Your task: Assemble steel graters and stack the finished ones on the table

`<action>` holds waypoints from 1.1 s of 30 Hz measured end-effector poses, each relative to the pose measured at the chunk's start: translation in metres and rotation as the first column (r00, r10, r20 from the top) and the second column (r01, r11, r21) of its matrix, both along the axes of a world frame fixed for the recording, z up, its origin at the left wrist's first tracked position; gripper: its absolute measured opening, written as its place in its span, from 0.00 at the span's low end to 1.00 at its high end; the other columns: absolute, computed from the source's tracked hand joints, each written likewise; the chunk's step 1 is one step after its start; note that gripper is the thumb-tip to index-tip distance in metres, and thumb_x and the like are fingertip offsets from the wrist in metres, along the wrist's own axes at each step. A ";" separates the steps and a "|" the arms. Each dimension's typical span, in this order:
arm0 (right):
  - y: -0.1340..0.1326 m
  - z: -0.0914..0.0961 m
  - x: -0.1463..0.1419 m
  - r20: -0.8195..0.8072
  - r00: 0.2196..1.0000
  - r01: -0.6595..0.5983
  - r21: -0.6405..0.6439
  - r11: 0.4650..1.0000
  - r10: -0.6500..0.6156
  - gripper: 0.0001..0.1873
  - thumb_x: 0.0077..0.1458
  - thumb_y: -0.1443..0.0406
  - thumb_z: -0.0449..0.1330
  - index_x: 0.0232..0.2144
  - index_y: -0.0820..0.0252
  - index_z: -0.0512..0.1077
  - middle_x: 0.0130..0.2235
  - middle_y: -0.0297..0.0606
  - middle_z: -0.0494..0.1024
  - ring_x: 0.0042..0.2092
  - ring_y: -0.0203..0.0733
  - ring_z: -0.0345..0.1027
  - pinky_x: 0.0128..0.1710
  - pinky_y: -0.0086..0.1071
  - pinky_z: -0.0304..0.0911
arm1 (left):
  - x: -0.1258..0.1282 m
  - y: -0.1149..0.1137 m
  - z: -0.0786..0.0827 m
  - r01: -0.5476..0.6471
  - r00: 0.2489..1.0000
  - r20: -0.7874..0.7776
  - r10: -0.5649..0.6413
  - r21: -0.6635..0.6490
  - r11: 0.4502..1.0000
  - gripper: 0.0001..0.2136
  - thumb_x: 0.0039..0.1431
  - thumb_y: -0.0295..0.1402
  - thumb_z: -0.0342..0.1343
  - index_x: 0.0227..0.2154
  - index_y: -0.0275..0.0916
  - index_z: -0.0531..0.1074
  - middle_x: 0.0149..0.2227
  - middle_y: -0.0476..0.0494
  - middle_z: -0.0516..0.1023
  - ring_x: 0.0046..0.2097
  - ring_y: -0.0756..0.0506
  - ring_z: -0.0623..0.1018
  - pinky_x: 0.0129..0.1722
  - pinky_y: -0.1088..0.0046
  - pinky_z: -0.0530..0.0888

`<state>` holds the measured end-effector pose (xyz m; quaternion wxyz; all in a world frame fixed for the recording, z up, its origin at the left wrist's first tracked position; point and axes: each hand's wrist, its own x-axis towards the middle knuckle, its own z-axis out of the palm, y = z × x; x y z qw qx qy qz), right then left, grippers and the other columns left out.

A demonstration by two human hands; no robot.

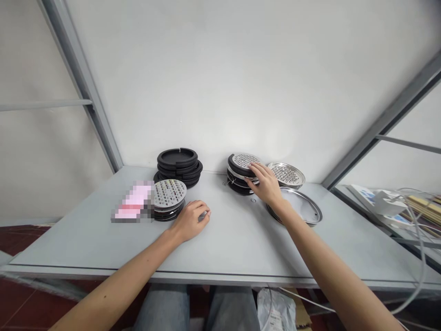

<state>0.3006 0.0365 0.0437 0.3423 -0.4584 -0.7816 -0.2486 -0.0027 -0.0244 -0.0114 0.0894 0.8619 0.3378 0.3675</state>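
My right hand [267, 184] is at a stack of round black-rimmed pieces with silver bands. Its fingers lie over the edge of the top piece, a round grater [243, 160] with a perforated metal face, and the thumb presses against the side. My left hand [190, 219] rests on the table with loosely bent fingers and nothing visible in it. Beside it, on the left, is a stack of round metal grater discs [169, 193]. Behind these stands a pile of black round holders [178, 158]. A small wire ring [253, 200] lies near the right-hand stack.
Right of my right hand are a silver-rimmed grater [287, 175] and a stack of silver-rimmed round lids or trays [305, 204]. A blurred-out pink item [134, 201] lies left. The grey table [227, 248] meets a white wall, with metal posts either side. Cables [418, 239] hang at right.
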 end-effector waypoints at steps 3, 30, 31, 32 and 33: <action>-0.006 -0.003 -0.004 -0.007 1.000 0.019 0.028 0.999 -0.019 0.24 0.61 0.59 0.54 0.58 0.60 0.63 0.58 0.48 0.68 0.60 0.55 0.59 0.58 0.52 0.58 | 0.000 0.000 -0.001 0.000 1.000 0.004 0.000 -0.003 1.000 0.07 0.61 0.26 0.50 0.32 0.39 0.72 0.34 0.45 0.75 0.38 0.46 0.74 0.43 0.66 0.71; -0.052 -0.067 -0.057 -0.127 0.961 -0.271 -0.624 0.733 0.247 0.34 0.56 0.49 0.57 0.59 0.62 0.64 0.62 0.54 0.62 0.63 0.58 0.55 0.61 0.53 0.54 | 0.003 0.001 -0.003 -0.008 0.998 -0.068 0.007 -0.009 1.000 0.07 0.59 0.26 0.52 0.36 0.40 0.74 0.36 0.44 0.76 0.41 0.44 0.75 0.45 0.65 0.72; -0.051 -0.067 -0.057 -0.155 0.956 -0.289 -0.624 0.726 0.247 0.34 0.55 0.48 0.58 0.58 0.61 0.64 0.62 0.54 0.63 0.63 0.58 0.55 0.61 0.53 0.54 | 0.003 0.001 -0.003 -0.010 0.998 -0.066 0.009 -0.012 1.000 0.07 0.59 0.26 0.52 0.36 0.40 0.74 0.36 0.44 0.76 0.41 0.44 0.75 0.45 0.65 0.72; -0.050 -0.067 -0.057 -0.196 0.950 -0.311 -0.623 0.718 0.242 0.33 0.55 0.48 0.58 0.57 0.61 0.66 0.61 0.54 0.63 0.63 0.58 0.56 0.61 0.53 0.54 | 0.002 0.002 -0.003 -0.011 0.998 -0.064 0.010 -0.016 1.000 0.07 0.59 0.26 0.52 0.36 0.40 0.74 0.36 0.44 0.76 0.41 0.44 0.75 0.45 0.65 0.72; -0.049 -0.066 -0.058 -0.255 0.940 -0.340 -0.619 0.708 0.228 0.32 0.55 0.47 0.57 0.55 0.61 0.68 0.60 0.53 0.65 0.62 0.57 0.57 0.61 0.53 0.54 | 0.002 0.002 -0.003 -0.011 0.998 -0.062 0.010 -0.019 1.000 0.07 0.59 0.26 0.52 0.36 0.40 0.74 0.36 0.44 0.76 0.41 0.44 0.75 0.45 0.65 0.72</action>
